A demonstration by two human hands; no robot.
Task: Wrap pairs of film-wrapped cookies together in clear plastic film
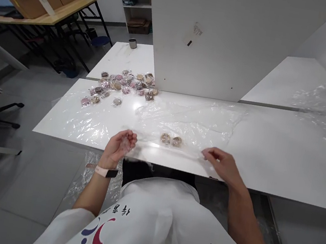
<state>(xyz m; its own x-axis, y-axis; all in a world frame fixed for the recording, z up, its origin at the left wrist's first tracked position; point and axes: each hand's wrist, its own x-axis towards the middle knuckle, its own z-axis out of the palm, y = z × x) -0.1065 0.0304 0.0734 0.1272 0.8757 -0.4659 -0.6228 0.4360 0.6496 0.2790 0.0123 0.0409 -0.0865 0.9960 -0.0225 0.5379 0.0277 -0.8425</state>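
Two wrapped cookies point(171, 140) lie inside the clear plastic bag point(182, 119); left hand point(120, 145) and right hand point(221, 164) grips pinch its near edge. A pile of wrapped cookies point(122, 84) waits at ten o'clock on the desk point(284, 157).

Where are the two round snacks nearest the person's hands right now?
In the head view the two round snacks lie side by side under clear plastic film near the front edge of the white table, between the left hand and the right hand.
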